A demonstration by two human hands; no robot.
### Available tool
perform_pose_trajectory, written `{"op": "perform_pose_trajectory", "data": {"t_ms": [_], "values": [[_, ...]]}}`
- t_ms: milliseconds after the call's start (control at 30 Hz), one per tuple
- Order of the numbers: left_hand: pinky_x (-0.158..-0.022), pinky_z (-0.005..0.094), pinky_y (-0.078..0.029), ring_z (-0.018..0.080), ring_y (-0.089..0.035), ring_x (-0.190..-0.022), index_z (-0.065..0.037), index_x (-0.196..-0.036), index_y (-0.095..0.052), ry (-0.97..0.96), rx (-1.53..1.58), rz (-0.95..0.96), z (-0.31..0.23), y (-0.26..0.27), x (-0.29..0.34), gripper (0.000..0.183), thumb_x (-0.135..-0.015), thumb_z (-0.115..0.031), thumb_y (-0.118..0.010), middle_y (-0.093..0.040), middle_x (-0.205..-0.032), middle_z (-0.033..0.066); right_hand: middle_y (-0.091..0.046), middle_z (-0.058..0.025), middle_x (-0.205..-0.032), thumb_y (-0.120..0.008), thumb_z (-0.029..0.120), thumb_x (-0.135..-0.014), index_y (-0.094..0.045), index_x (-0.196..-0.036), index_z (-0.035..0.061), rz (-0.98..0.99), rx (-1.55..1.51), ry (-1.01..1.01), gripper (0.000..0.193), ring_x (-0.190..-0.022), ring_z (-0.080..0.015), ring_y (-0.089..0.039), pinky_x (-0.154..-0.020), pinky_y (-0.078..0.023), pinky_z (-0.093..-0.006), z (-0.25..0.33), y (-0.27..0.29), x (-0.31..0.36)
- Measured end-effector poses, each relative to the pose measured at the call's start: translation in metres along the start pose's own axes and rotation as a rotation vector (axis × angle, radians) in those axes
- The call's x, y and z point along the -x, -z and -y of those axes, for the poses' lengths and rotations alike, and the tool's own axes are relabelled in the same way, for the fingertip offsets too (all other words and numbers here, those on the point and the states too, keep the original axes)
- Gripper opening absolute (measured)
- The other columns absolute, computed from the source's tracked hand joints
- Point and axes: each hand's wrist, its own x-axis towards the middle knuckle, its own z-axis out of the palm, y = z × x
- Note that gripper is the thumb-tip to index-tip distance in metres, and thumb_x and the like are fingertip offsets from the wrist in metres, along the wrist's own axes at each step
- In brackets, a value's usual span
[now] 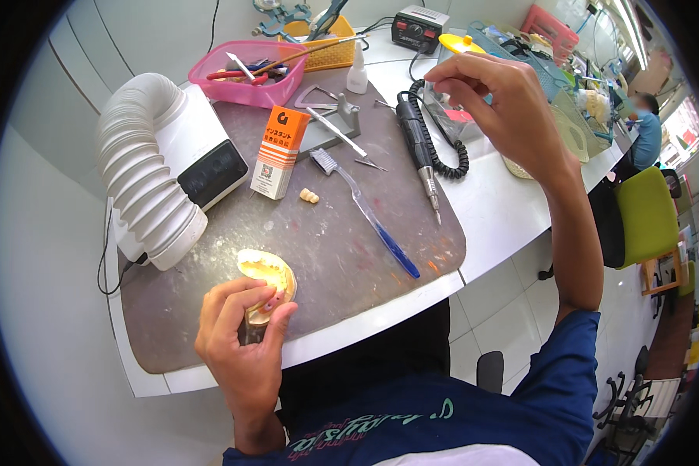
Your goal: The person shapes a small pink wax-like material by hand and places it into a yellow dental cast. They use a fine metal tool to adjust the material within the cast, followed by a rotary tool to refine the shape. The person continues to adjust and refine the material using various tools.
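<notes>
My left hand [241, 330] is closed around a cream dental model [268, 264] by the mat's front edge, fingertips against its inner side. Up at the right, my right hand [505, 93] is raised with fingers bent and pressed together near a clear plastic box [462, 120]; whatever lies between them, if anything, I cannot make out. A small piece of joined teeth [309, 196] rests on the mat beyond the model. To its right lies a toothbrush [371, 217] with a blue handle, and a corded dental handpiece [418, 144] sits farther right.
A white ribbed hose [144, 171] curves over the left side of the grey mat [349, 272]. An orange and white carton [278, 151] stands upright. Behind are a pink basket [248, 89] of tools, a white dropper bottle [357, 74] and a control box [419, 29].
</notes>
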Motion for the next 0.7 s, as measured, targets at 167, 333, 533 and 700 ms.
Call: {"op": "perform_pose_trajectory", "data": {"t_ms": [167, 333, 533, 700], "values": [[-0.077, 0.0317, -0.05, 0.0217, -0.063, -0.086, -0.001, -0.087, -0.068, -0.037, 0.059, -0.035, 0.006, 0.0, 0.004, 0.016, -0.075, 0.003, -0.078, -0.067, -0.094, 0.0095, -0.068, -0.0141, -0.073, -0.066, 0.017, -0.091, -0.071, -0.093, 0.0006, 0.155, 0.008, 0.038, 0.017, -0.067, -0.0294, -0.066, -0.065, -0.05, -0.0385, 0.015, -0.028, -0.016], [-0.075, 0.0339, -0.05, 0.025, -0.063, -0.084, -0.003, -0.085, -0.069, -0.07, 0.041, -0.032, 0.013, -0.002, 0.001, 0.016, -0.074, 0.002, -0.079, -0.067, -0.092, 0.0092, -0.063, -0.0175, -0.123, -0.071, 0.012, -0.085, -0.059, -0.129, 0.0067, 0.17, -0.096, 0.25, 0.046, -0.11, -0.0359, -0.062, -0.098, -0.048, -0.0447, 0.031, -0.074, -0.037], [-0.075, 0.0352, -0.05, 0.0255, -0.062, -0.086, -0.004, -0.089, -0.07, -0.071, 0.056, -0.005, 0.016, 0.003, 0.003, 0.019, -0.074, -0.003, -0.082, -0.067, -0.096, 0.0086, -0.066, -0.0158, -0.118, -0.074, 0.009, -0.081, -0.064, -0.122, 0.0057, 0.394, -0.155, 0.399, 0.042, -0.114, -0.0334, -0.06, -0.1, -0.045, -0.0442, 0.039, -0.093, -0.074], [-0.078, 0.0329, -0.051, 0.0221, -0.064, -0.087, -0.003, -0.093, -0.07, -0.083, 0.049, 0.032, 0.015, 0.007, 0.001, 0.022, -0.074, -0.002, -0.082, -0.067, -0.097, 0.009, -0.066, -0.0134, -0.113, -0.071, 0.004, -0.082, -0.068, -0.114, 0.0052, 0.382, -0.181, 0.242, 0.032, -0.106, -0.0305, -0.064, -0.095, -0.051, -0.0377, 0.053, -0.057, -0.098]]}}
